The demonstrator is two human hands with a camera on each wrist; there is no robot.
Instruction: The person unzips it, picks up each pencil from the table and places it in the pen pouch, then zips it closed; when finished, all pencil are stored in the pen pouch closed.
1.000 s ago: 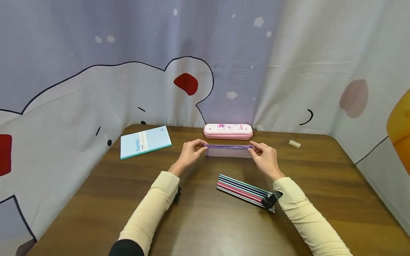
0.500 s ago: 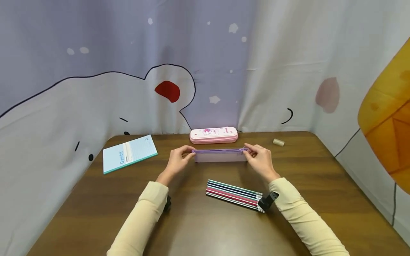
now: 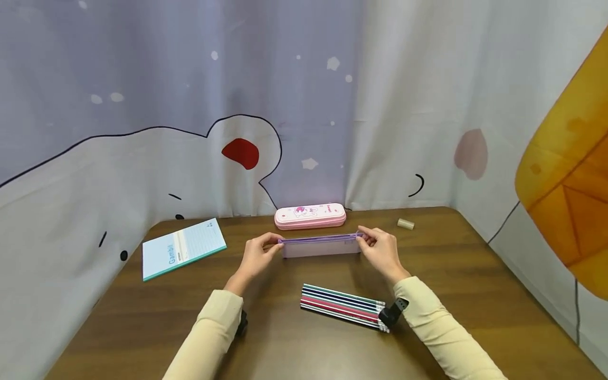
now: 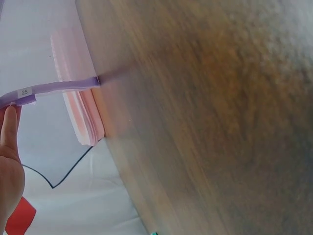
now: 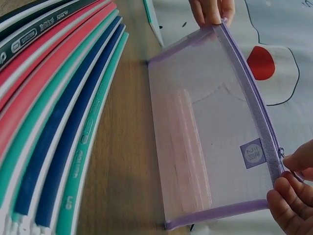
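Observation:
A translucent mesh zipper pouch with purple edging stands upright on its long side, zipper up, over the wooden table. My left hand pinches its top left corner, fingertips on the purple band by a small tag marked 25. At the other top corner, my right hand grips the zipper end, thumb and fingers right by the zipper pull. A square purple label sits on the mesh near that hand. In front of the pouch lies a row of striped pencils, below my right wrist.
Behind the pouch is a pink pencil case with a cartoon print. A light blue notebook lies at the left, and a small pale cylindrical piece at the back right. A printed curtain hangs along the table's far edge.
The head view has turned slightly right and tilted up, shifting everything left and then lower in it. Both hands keep hold of the pouch, which stays nearly in place.

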